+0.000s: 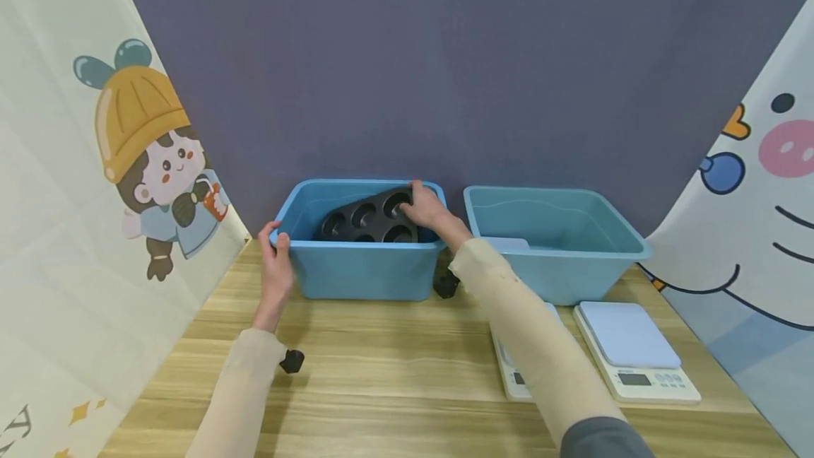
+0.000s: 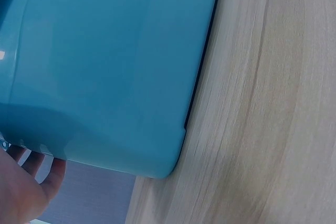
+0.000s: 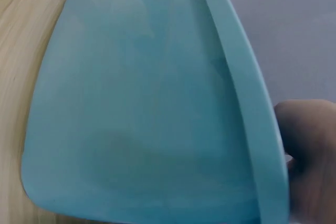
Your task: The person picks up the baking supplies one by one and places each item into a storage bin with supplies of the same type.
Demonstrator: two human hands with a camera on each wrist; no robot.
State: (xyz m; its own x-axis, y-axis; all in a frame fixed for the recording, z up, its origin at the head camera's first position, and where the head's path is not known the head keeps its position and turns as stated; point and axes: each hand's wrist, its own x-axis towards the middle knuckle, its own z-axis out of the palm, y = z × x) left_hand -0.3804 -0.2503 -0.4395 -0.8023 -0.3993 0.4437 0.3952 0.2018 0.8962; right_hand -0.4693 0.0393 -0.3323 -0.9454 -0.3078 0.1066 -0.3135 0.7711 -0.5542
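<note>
A dark muffin pan (image 1: 381,218) lies tilted inside the blue plastic bin (image 1: 365,273) on the left, its lower part hidden by the bin's front wall. My right hand (image 1: 427,208) reaches over the bin and grips the pan's upper right corner, thumb by a cup. With my left hand (image 1: 276,266) I hold the bin's left rim at the front corner. In the left wrist view, the fingers of the left hand (image 2: 26,187) curl up against the bin's end. The right wrist view has the right hand (image 3: 312,158) beyond a bin's rim, its grip out of sight.
A second, teal bin (image 1: 553,280) stands to the right, with a pale flat object (image 1: 507,243) inside. In front of it are two kitchen scales; one scale (image 1: 629,334) is in full view, the other scale (image 1: 518,392) partly behind my right forearm. A dark curtain (image 1: 407,69) hangs behind.
</note>
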